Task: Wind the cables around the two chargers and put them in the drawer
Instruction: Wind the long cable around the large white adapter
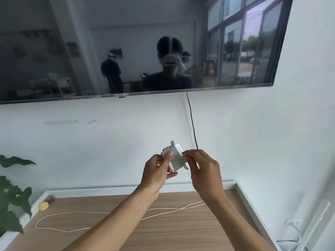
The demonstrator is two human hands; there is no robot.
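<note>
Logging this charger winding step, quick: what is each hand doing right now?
Left hand: grips the charger, thumb on the wound cable.
Right hand: fingers pinch the cable's end against the charger.

Bare forearms from 6 o'clock, nothing on the left hand [157,169] or right hand [204,171]. TV [54,51] reflection at 12 shows a white headset [169,61] with top strap, dark top [167,82].

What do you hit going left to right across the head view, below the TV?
plant leaves → yellow round object → left hand → charger, cable wound round it → right hand → wall socket
</note>
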